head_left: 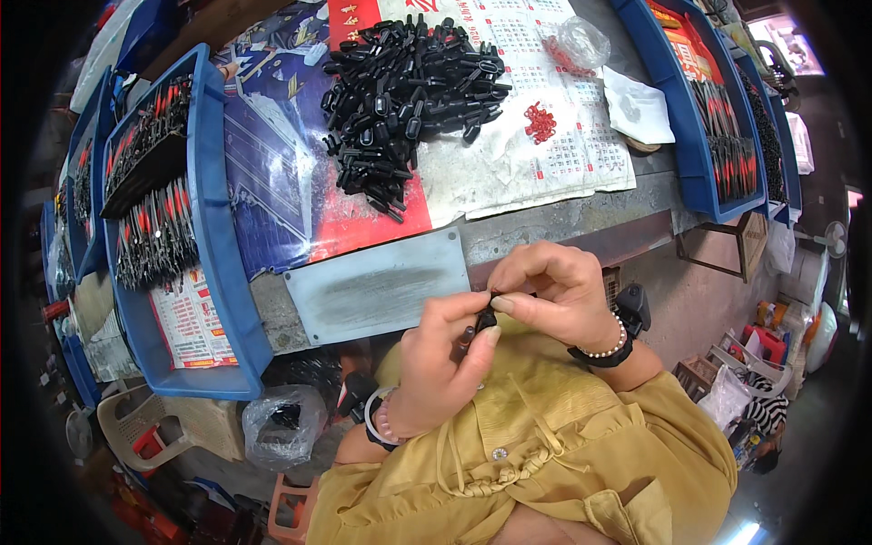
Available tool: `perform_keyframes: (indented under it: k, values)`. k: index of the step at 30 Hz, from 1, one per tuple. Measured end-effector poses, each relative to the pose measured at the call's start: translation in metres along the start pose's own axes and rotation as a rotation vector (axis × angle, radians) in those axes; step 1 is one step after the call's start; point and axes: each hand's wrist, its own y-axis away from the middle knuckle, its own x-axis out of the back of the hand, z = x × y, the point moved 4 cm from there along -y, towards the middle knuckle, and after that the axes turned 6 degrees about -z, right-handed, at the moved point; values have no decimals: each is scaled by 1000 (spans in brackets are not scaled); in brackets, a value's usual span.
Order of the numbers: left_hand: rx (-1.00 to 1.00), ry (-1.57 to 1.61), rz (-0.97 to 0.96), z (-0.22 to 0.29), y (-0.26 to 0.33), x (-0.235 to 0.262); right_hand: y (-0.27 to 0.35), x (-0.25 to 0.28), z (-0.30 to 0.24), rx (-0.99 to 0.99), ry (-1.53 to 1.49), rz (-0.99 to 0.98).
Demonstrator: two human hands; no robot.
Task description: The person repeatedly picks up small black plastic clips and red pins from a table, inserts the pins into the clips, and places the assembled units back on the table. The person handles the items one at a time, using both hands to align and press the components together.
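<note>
A small black plastic part (486,318) is being pinched between both hands, close above the person's lap, just below the table edge (563,222). The left hand (440,359) is clamping it from below; the right hand (554,291) is closing thumb and forefinger on its top.

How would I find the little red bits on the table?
Look at the big heap of black plastic parts on the paper calendar sheet. Just right of it lies a small cluster of red rings, loose on the paper, unlike those in the clear bag above.
</note>
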Motion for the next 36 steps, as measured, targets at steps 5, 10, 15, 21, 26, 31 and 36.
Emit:
perform_keyframes:
  k: [5, 10, 15, 21, 26, 31, 36]
  values:
    - [67, 63, -92, -1, 3, -3, -1, 0, 2, 13, 10, -63]
    - [181, 365, -19, -9, 10, -10, -2, 0, -2, 246, 243, -133]
    - [89, 217, 9, -14, 10, -10, 0, -10, -1, 416, 308, 18]
    - [1, 140, 66, -13, 8, -11, 2, -14, 1, 481, 406, 79]
    - [-27, 231, 79, -12, 7, -11, 2, -15, 7, 392, 265, 85]
    - [25, 245, 110, -16, 6, -8, 1, -12, 7, 346, 251, 130]
    - [25, 294, 122, -16, 7, -7, 4, -13, 2, 343, 377, 144]
